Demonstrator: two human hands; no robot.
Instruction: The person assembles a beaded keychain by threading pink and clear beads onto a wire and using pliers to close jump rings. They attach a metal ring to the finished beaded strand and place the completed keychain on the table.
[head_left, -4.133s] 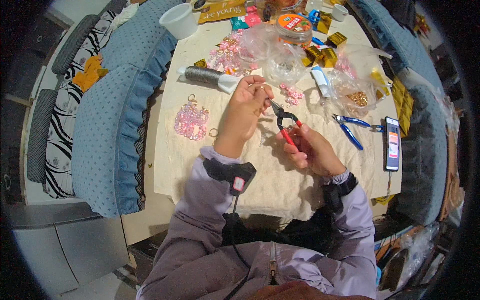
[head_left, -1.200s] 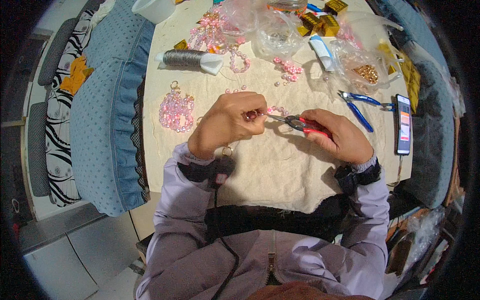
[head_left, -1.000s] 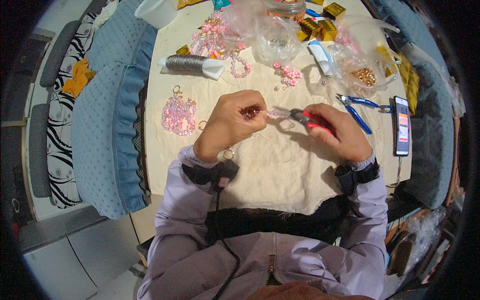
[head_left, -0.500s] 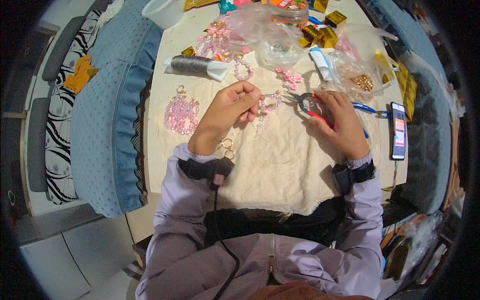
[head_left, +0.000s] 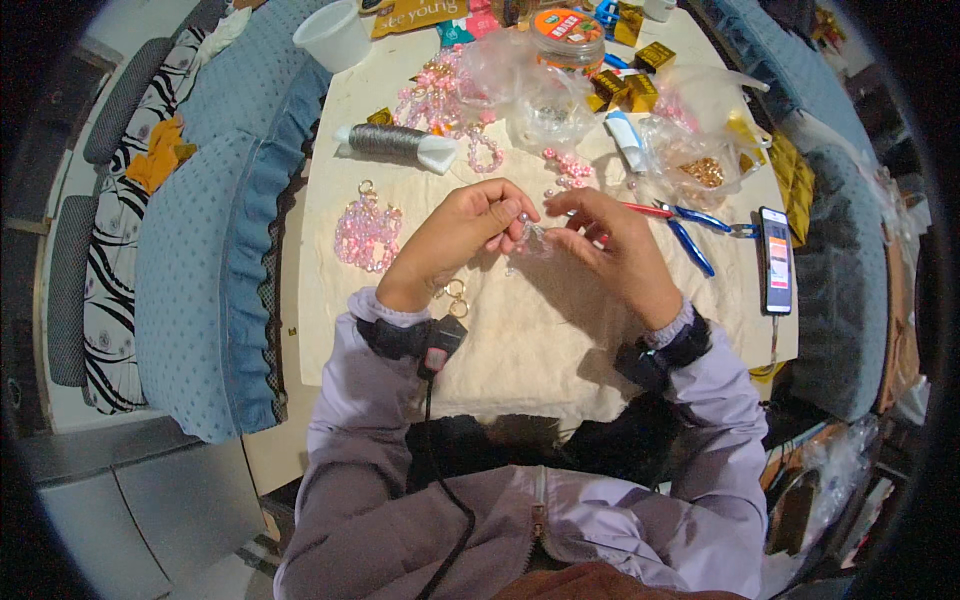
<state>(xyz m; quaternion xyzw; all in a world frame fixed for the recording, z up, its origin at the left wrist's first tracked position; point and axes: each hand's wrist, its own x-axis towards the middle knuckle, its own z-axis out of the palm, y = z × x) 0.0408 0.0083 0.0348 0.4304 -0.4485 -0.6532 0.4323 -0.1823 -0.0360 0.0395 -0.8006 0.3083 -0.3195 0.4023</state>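
My left hand (head_left: 465,232) pinches a small strand of pearly pink and clear beads (head_left: 533,238) between thumb and fingers; part of it is hidden by the fingertips. At the strand's right side is my right hand (head_left: 622,250), thumb touching the beads and fingers curled around them. Red-handled pliers (head_left: 646,209) rest on the cloth beyond my right hand, beside blue-handled pliers (head_left: 690,246). Left of my left hand lies a bundle of pink bead loops (head_left: 367,234) with a gold ring on top. Gold rings (head_left: 456,297) sit by my left wrist.
A pale cloth (head_left: 500,370) covers the near tabletop. Behind my hands are a spool of grey thread (head_left: 385,143), pink beads (head_left: 568,168), plastic bags (head_left: 550,110), a round tub (head_left: 567,40) and a white bucket (head_left: 331,38). A phone (head_left: 775,262) lies at the right edge.
My right hand has let go of the red-handled pliers, now lying on the cloth, and has moved left to the bead strand. My left hand still holds the strand, slightly lower.
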